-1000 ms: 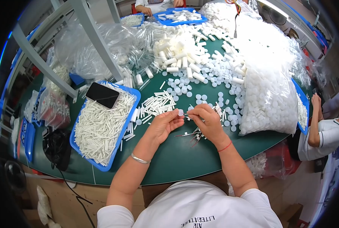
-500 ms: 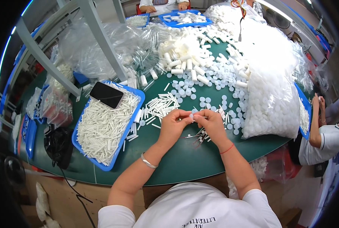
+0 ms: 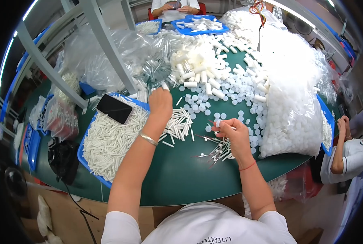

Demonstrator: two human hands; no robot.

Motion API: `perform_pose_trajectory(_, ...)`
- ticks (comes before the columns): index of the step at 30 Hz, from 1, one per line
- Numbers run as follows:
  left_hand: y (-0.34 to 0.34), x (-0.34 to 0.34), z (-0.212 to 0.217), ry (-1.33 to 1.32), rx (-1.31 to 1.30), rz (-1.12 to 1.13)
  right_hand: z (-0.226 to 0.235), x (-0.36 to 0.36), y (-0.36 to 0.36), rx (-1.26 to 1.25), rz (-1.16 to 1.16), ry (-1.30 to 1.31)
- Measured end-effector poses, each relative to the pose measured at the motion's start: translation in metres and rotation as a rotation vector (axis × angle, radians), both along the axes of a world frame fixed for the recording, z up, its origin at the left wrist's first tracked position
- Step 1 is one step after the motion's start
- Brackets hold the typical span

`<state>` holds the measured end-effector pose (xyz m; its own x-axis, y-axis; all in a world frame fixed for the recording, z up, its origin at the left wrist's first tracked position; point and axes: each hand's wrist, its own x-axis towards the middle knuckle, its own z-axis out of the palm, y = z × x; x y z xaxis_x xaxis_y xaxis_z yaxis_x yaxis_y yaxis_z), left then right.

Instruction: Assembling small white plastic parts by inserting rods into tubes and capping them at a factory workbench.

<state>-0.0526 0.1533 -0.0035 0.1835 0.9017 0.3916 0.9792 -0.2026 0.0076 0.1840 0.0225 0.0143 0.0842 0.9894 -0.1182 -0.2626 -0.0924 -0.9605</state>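
Observation:
My left hand (image 3: 161, 101) reaches over the far edge of the blue tray (image 3: 82, 152), at the clear plastic tubes (image 3: 152, 67). A white cylinder (image 3: 165, 86) shows right by its fingertips, which are tucked under and mostly hidden. Closer to the middle, my right hand (image 3: 235, 133) pinches a small translucent disc (image 3: 217, 123) with a thin dark reddish end sticking out beside it. Below that hand lies a bunch of thin sticks with small white pieces (image 3: 218, 149). Short white sticks (image 3: 178, 123) are scattered between my hands, and loose translucent discs (image 3: 195, 102) lie beyond.
A phone (image 3: 114, 109) rests on the white sticks in the blue tray. A big clear bag of discs (image 3: 293, 130) stands at right. Foam-like white cylinders (image 3: 197, 67) are heaped at the back. A grey metal frame (image 3: 106, 44) rises at left. Co-workers sit across and at right.
My hands were together over the table. The left has moved away, up and to the left toward the tubes; the right has shifted slightly right and still holds the disc.

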Motion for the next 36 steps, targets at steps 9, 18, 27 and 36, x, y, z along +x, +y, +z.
perform_pose_trajectory(9, 0.034, 0.013, -0.027, -0.426, -0.052, -0.217, -0.008, 0.001, 0.0, 0.088, -0.092, 0.024)
perform_pose_trajectory(18, 0.076, 0.051, -0.027, -0.169, -0.045, -0.217, -0.005, -0.002, -0.003, 0.055, -0.006, 0.031)
perform_pose_trajectory(27, -0.051, 0.049, 0.017, -0.915, -0.375, -0.352, -0.019, 0.0, -0.004, 0.256, -0.095, -0.227)
perform_pose_trajectory(36, -0.138, 0.028, 0.019, -1.55, -0.983, -0.37, -0.011, -0.018, -0.012, 0.666, 0.097, -0.477)
